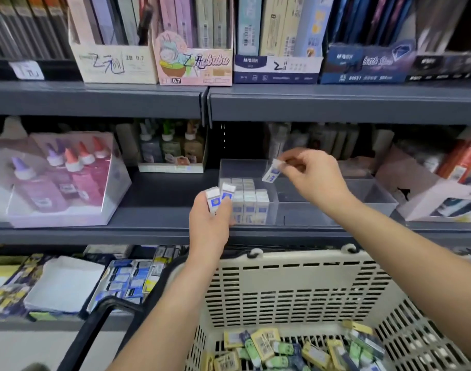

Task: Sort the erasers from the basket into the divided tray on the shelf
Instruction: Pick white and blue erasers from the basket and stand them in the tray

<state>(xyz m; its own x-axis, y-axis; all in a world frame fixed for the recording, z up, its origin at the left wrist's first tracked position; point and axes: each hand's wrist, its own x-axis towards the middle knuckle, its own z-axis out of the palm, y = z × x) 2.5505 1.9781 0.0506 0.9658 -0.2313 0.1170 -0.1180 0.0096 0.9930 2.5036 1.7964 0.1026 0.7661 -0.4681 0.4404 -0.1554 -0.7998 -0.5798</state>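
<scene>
Right hand (318, 180) held above divided tray (306, 214), wrist bent, fingers (292, 167) pinching one eraser (272, 172). Left hand (209, 226) at tray's front-left, gripping apparently two erasers (220, 197).

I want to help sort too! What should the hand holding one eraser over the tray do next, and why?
Probably lower the right hand and stand its eraser upright beside the matching rows in the left compartment of the tray. It hangs tilted above that compartment; the left hand holds two more erasers.

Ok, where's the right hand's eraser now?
Head view, centre-right: the eraser is pinched by the right hand above the tray, near the right edge of its filled compartment.
</scene>
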